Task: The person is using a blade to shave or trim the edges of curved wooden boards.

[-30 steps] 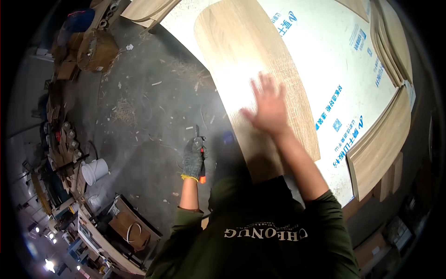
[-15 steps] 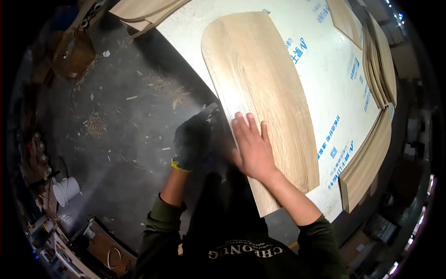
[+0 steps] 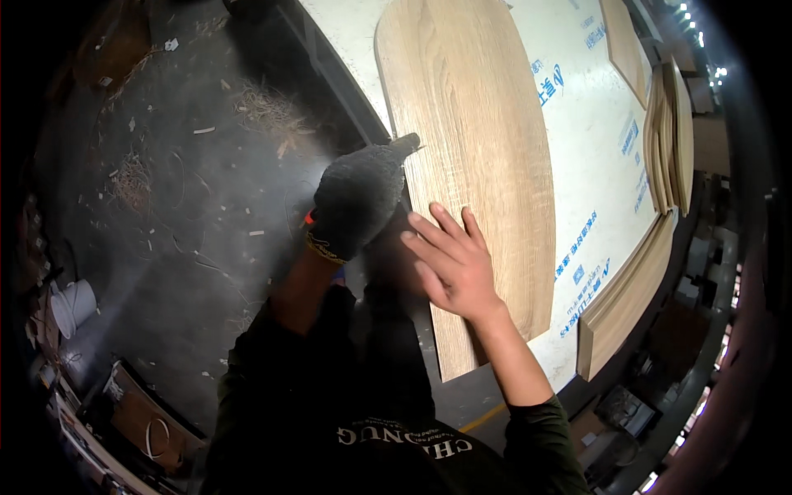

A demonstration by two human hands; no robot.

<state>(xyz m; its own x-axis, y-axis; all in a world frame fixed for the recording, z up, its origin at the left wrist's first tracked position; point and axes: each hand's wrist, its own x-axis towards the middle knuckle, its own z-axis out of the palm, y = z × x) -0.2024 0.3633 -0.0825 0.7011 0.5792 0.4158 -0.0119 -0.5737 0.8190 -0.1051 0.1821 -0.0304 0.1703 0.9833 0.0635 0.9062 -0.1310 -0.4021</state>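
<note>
A wood-grain board with rounded far corners lies on the white-topped table, its near left end reaching past the table's edge. My left hand, in a dark knit glove, is closed at the board's left edge, one finger or thumb lying over the rim. A small orange piece shows beside the glove's cuff; whatever the fist holds is hidden. My bare right hand lies open on the near part of the board, fingers spread and pointing away from me.
Several curved wood-grain panels are stacked along the right side of the white tabletop, which bears blue print. Thin shavings and offcuts litter the dark floor on the left. A white bucket stands at the far left.
My left hand has come up to the board's left edge, with a digit now over the rim. The right hand stays on the board with fingers more spread. The whole view has shifted.
</note>
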